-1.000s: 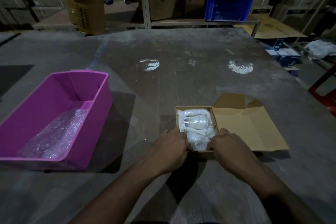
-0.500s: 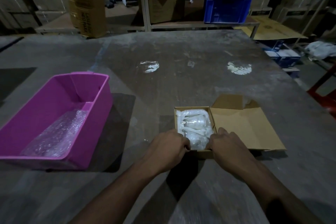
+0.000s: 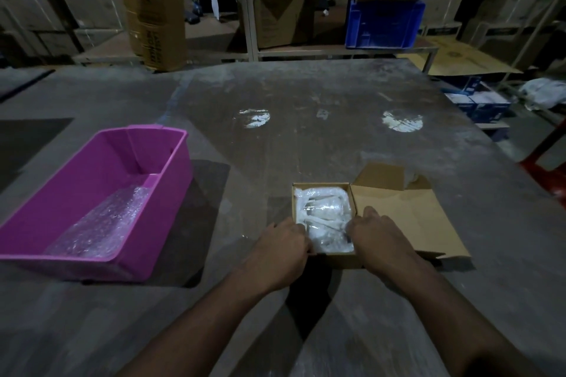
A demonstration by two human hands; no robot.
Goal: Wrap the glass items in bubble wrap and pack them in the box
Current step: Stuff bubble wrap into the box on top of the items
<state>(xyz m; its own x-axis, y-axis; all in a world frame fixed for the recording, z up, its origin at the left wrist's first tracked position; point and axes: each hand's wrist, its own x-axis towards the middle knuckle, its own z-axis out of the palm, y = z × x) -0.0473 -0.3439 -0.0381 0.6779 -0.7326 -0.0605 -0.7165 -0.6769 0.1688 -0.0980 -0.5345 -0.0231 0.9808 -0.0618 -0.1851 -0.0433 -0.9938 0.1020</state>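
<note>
A small cardboard box (image 3: pixel 324 259) was set on the grey table (image 3: pixel 306 138) near its near edge, toward the right side, with its lid flap (image 3: pixel 404 217) laid open flat to the right. The box was filled with bubble-wrapped glass items (image 3: pixel 324 217), a white, crinkled bundle reaching up to the rim.

The left hand (image 3: pixel 280 249) was placed at the box's near left corner, its fingers curled over the edge and touching the wrapped bundle. The right hand (image 3: pixel 379 237) was placed at the near right corner, its fingers curled down onto the bundle beside the hinge of the flap. Whether the wrap was pinched or only pressed could not be told, as the fingertips were hidden.

A pink plastic bin (image 3: pixel 171 193) stood well apart near the table's left edge, with a sheet of loose bubble wrap (image 3: pixel 101 223) lying in its bottom.

Dark printing was seen on a tall carton (image 3: pixel 156 9) beyond the far edge, but it could not be read.
</note>
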